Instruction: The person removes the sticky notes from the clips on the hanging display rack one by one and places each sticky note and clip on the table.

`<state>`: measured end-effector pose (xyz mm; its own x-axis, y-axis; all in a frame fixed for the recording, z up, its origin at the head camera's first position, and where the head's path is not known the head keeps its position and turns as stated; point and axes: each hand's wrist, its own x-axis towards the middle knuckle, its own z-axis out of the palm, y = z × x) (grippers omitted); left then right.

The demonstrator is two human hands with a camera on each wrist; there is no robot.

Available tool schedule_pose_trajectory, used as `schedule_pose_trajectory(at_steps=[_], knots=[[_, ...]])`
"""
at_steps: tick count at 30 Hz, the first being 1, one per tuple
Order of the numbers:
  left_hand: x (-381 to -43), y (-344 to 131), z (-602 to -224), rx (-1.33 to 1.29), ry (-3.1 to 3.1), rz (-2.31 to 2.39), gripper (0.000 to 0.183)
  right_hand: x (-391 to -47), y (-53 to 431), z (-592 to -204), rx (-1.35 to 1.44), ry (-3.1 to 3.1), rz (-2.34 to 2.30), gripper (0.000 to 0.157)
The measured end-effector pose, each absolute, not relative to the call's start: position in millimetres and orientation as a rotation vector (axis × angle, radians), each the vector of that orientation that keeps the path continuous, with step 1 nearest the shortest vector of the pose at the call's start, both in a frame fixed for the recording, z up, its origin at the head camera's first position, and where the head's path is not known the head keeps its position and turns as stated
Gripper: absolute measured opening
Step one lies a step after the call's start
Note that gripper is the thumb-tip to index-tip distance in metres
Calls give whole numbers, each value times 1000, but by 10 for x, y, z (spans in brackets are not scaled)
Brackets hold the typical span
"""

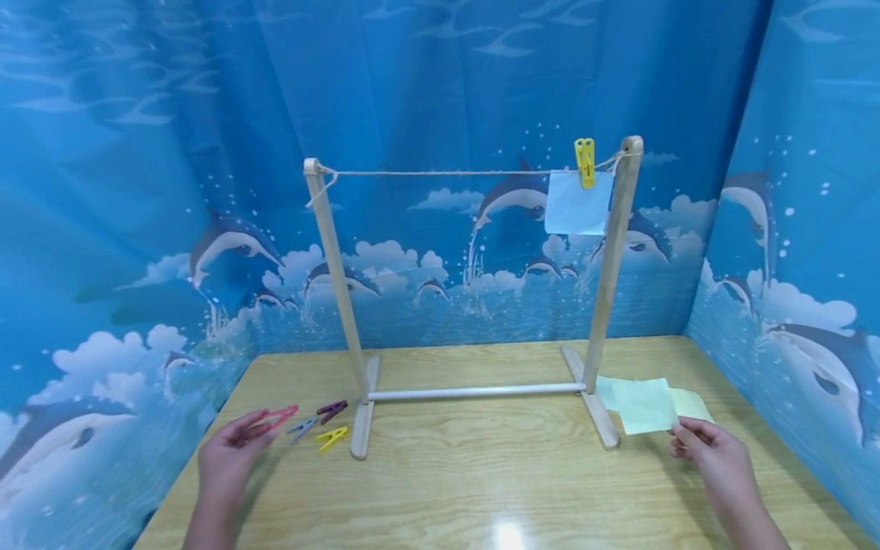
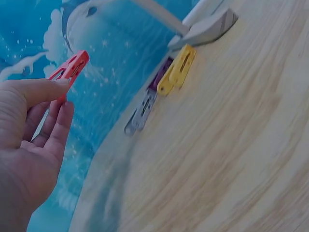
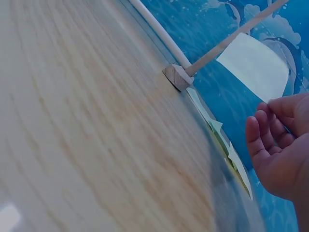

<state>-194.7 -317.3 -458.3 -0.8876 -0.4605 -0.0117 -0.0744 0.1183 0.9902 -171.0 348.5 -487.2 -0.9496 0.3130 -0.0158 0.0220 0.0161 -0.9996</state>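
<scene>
My left hand point(image 1: 232, 449) pinches a red clothespin point(image 1: 280, 416) between thumb and fingers, raised above the table's left side. Just beyond it lie a grey-blue clothespin point(image 1: 303, 428), a purple clothespin point(image 1: 333, 411) and a yellow clothespin point(image 1: 332, 438). On the right, my right hand point(image 1: 715, 454) pinches one corner of a pale green paper sheet point(image 1: 645, 406), held up off the table in the right wrist view. More paper sheets point(image 1: 693, 405) lie on the table behind it. A light blue sheet point(image 1: 577, 205) hangs from the string point(image 1: 440, 173), clipped by another yellow clothespin point(image 1: 585, 162).
A wooden frame stands mid-table, with a left post point(image 1: 337, 283), a right post point(image 1: 612, 267) and a white lower bar point(image 1: 474, 392). Its feet point(image 1: 600, 420) rest on the wood-grain table point(image 1: 474, 473). Blue dolphin-print curtains point(image 1: 426, 92) enclose the back and sides.
</scene>
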Motion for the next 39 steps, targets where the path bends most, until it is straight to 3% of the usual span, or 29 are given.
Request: schedule_pose_trajectory(at_steps=[16, 22, 29, 39], knots=[[-2122, -3494, -4794, 603, -2269, -1696, 56, -1800, 3684, -5090, -390, -2106, 2013, 18], [-2165, -3541, -4872, 624, -2286, -1654, 56, -1838, 3706, -5132, -432, -2211, 1946, 8], [-2199, -3537, -4934, 590, -2352, -1549, 55, -1846, 3689, -5111, -449, -2255, 1899, 7], [-2271, -3506, -4993, 592, -2433, -1465, 51, -1881, 3612, -5143, -560, -2337, 1715, 36]])
